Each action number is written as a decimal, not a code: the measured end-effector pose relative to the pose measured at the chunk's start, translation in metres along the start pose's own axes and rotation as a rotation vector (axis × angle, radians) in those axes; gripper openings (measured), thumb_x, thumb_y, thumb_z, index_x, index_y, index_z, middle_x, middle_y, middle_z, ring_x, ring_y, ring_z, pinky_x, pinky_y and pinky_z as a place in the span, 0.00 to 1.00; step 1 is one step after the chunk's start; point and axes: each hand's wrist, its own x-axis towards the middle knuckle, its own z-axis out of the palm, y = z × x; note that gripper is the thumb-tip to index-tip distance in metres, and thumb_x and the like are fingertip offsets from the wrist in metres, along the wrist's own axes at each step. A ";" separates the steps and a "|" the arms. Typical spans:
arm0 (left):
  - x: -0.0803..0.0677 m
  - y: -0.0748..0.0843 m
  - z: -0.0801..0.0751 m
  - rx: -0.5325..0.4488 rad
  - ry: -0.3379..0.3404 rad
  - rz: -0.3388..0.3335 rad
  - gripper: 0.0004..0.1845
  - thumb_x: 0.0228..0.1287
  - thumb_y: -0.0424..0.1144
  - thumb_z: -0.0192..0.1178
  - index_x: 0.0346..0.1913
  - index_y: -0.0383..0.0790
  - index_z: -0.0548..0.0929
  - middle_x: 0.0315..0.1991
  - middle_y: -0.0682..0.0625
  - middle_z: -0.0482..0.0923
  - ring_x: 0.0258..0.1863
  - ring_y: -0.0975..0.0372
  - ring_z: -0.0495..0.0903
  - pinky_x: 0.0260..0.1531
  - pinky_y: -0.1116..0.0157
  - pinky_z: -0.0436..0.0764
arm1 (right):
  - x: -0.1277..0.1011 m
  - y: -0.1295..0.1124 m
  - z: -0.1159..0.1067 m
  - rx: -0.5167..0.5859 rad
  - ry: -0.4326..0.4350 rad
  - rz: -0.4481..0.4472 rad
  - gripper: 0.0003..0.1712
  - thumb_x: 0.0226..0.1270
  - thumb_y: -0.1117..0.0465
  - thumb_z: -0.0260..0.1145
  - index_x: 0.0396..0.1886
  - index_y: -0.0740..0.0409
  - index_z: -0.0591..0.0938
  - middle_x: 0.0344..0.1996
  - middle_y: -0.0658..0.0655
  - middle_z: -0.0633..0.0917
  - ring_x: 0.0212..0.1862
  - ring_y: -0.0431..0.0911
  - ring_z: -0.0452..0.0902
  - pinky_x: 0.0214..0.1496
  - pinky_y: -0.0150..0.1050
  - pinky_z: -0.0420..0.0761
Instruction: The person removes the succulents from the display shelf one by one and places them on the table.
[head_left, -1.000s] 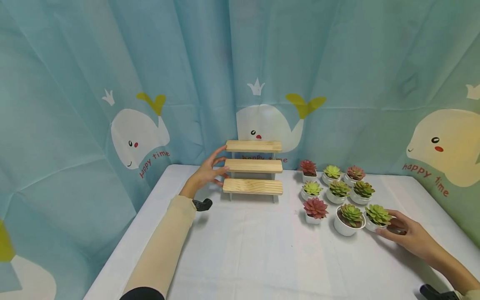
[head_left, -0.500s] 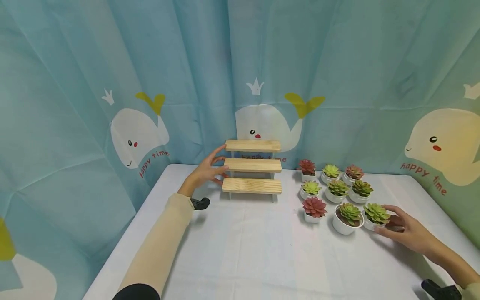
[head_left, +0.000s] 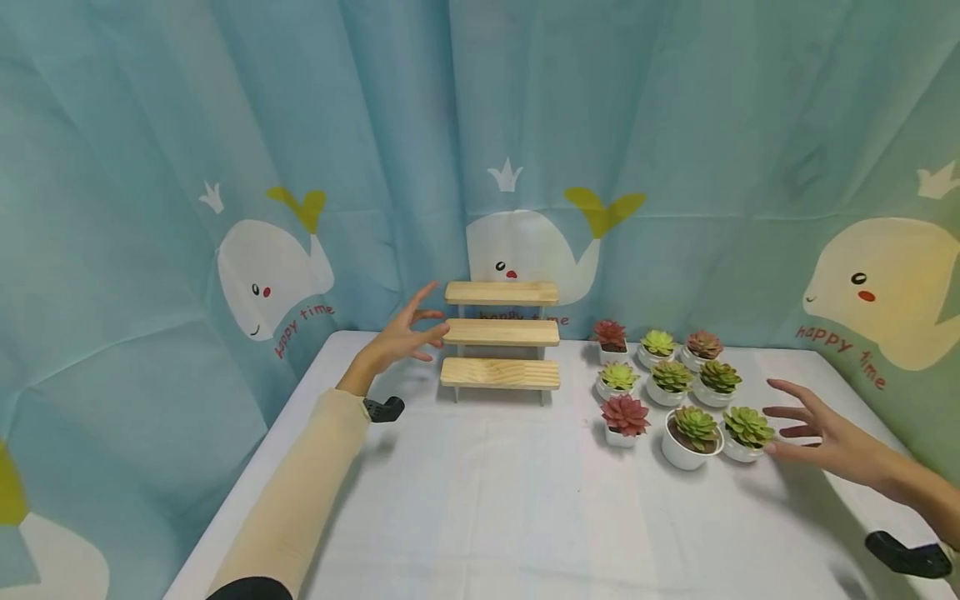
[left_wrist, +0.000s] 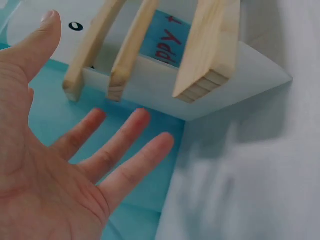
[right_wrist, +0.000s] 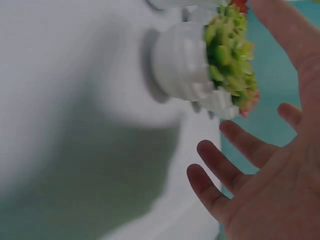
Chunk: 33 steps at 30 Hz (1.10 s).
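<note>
A three-step wooden display stand with pale boards stands at the back of the table. My left hand is just left of it, fingers spread; in the left wrist view a gap shows between the fingertips and the board ends. On the right, my right hand hovers beside a green potted succulent in a round white pot, its fingers spread and slightly bent. The right wrist view shows these fingers apart from the white pot. Neither hand holds anything.
Several more potted succulents cluster right of the stand, among them a red one in a square pot and a green one in a larger white pot. A white cloth covers the table. A blue whale-print curtain hangs behind.
My left hand has come off the stand and moved left. The right hand has let go of the front-right succulent's pot and drawn away to the right. Stand and pots keep their places.
</note>
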 end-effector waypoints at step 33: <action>-0.036 0.040 0.003 0.616 0.133 0.178 0.54 0.64 0.57 0.71 0.83 0.69 0.44 0.82 0.44 0.49 0.70 0.38 0.68 0.60 0.34 0.73 | 0.056 -0.091 -0.004 -0.446 0.242 -0.191 0.64 0.52 0.45 0.83 0.84 0.47 0.56 0.73 0.73 0.64 0.66 0.76 0.64 0.54 0.76 0.67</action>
